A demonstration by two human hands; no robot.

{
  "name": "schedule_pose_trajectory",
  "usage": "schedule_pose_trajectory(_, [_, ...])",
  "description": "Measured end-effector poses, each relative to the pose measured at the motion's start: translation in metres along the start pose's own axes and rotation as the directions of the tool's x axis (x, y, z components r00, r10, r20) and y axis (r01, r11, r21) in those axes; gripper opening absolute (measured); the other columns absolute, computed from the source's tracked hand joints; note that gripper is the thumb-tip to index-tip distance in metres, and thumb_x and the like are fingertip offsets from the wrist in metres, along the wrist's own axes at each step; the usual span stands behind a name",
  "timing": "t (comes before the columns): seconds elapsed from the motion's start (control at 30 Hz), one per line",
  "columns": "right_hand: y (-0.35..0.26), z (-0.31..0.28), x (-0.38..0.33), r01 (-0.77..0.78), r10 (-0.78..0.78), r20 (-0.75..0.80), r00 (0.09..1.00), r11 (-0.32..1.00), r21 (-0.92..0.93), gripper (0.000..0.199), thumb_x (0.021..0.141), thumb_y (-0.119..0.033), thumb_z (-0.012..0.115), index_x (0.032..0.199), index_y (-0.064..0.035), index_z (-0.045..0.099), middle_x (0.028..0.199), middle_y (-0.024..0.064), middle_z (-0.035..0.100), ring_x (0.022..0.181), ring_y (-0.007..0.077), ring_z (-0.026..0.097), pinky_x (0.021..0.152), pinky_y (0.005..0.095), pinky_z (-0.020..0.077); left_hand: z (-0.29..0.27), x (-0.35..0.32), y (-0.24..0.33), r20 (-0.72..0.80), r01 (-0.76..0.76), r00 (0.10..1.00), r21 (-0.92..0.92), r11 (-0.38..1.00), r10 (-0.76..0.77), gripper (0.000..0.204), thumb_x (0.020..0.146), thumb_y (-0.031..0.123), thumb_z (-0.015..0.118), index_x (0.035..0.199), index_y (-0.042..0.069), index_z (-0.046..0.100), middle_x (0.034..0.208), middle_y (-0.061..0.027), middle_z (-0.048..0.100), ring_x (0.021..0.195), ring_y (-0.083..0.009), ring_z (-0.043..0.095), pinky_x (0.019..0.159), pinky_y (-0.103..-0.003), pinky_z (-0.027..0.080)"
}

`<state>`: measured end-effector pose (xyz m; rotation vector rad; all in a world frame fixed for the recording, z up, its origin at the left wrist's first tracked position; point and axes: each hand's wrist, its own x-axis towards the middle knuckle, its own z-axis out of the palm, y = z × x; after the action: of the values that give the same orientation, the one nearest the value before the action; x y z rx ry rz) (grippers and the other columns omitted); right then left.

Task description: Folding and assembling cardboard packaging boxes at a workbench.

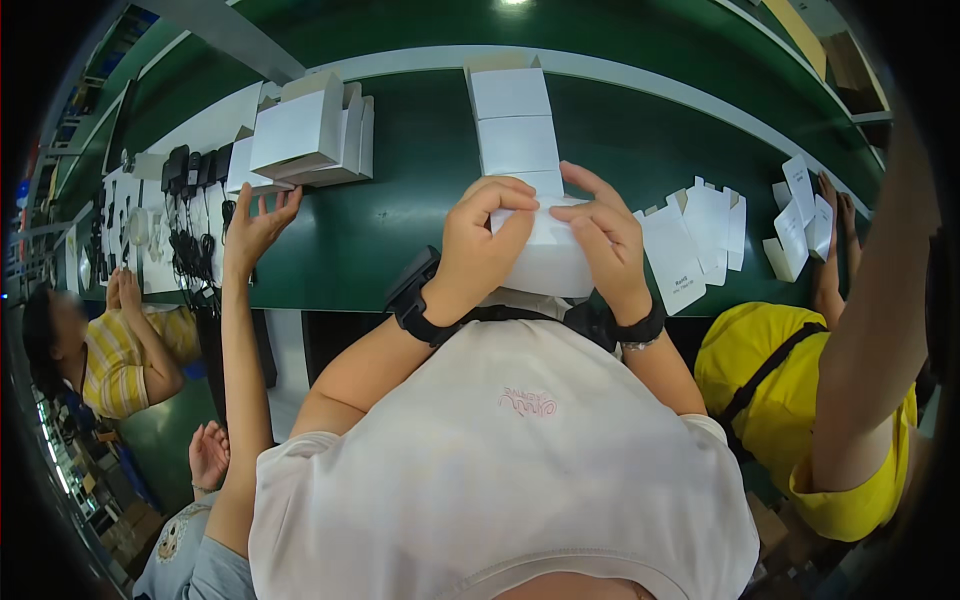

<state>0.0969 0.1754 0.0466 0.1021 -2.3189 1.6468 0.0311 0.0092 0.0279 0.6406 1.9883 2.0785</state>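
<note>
In the head view, both hands are busy at one white box, which sits at the near edge of the green workbench, about midway along it. The left hand is curled, its fingertips and thumb drawn nearly together, grasping the box along its upper left side. The right hand grips the upper right side, thumb and a bent finger close together on the white card, while one finger sticks up clear of it (the exact contact under the fingertips is hidden). Only a narrow gap parts the fingertips of the two hands, and a dark band circles each wrist.

Straight beyond the hands, a row of white boxes runs back to the far edge of the workbench. Toward its far left corner stands a stack of larger white cartons; a co-worker's hand, fingers spread, reaches up to the lowest of them. Left of that, black adapters with cords lie on the workbench. To the right of the hands, flat white cartons lie near the near edge, and opened white boxes stand farther right, beside another person's hands.
</note>
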Motion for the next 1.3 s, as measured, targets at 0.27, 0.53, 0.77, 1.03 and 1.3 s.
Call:
schedule_pose_trajectory(0.27, [0.002,-0.010,-0.009,0.126,-0.126,0.015,0.992,0.991,-0.043,0.019,0.077,-0.017,0.063,0.086,0.0002,0.064,0.104,0.0129,0.060,0.100,0.0281,0.052,0.087,0.0351,0.0397,0.004,-0.007,0.019,0.102,-0.248,0.968,0.319,0.915,0.227,0.040,0.058,0.017,0.081,0.087,0.006,0.055,0.101,-0.0119,0.051,0.092,-0.0266,0.051,0.079,-0.033,0.044])
schedule_pose_trajectory(0.53, [-0.051,-0.033,-0.013,0.116,-0.089,0.123,0.988,0.966,-0.233,0.030,0.069,-0.016,0.072,0.094,-0.0012,0.063,0.101,0.0114,0.059,0.096,0.0281,0.053,0.084,0.0347,0.0419,0.011,-0.015,0.044,0.143,-0.216,0.974,0.372,0.903,0.174,0.074,0.051,0.027,0.086,0.109,0.005,0.045,0.115,-0.0156,0.043,0.106,-0.0297,0.045,0.083,-0.036,0.043])
schedule_pose_trajectory(0.77, [-0.066,-0.034,-0.012,0.225,-0.172,0.161,0.972,0.880,-0.419,0.025,0.073,-0.009,0.067,0.095,-0.0009,0.061,0.095,0.0117,0.062,0.090,0.0308,0.055,0.084,0.0388,0.0434,0.012,-0.028,0.043,0.150,0.119,0.979,0.143,0.983,-0.140,0.084,0.053,0.024,0.085,0.121,0.006,0.038,0.113,-0.0157,0.049,0.101,-0.0292,0.050,0.085,-0.036,0.043])
schedule_pose_trajectory(1.03, [-0.081,-0.030,-0.007,0.243,-0.188,0.167,0.968,0.874,-0.420,0.024,0.072,-0.003,0.064,0.096,-0.0002,0.061,0.098,0.0128,0.061,0.095,0.0318,0.055,0.086,0.0378,0.0437,0.009,-0.020,0.049,0.159,-0.157,0.980,0.267,0.951,0.117,0.076,0.054,0.012,0.083,0.117,0.006,0.041,0.111,-0.0152,0.050,0.099,-0.0318,0.051,0.083,-0.036,0.044])
schedule_pose_trajectory(1.3, [-0.072,-0.015,-0.013,0.406,-0.421,0.116,0.900,0.708,-0.578,0.025,0.071,0.002,0.062,0.096,-0.0007,0.063,0.105,0.0126,0.061,0.098,0.0303,0.054,0.085,0.0370,0.0440,-0.003,-0.002,0.029,0.135,-0.578,0.816,0.165,0.799,0.562,0.069,0.057,0.002,0.080,0.111,0.010,0.039,0.108,-0.0158,0.053,0.096,-0.0314,0.053,0.081,-0.037,0.044])
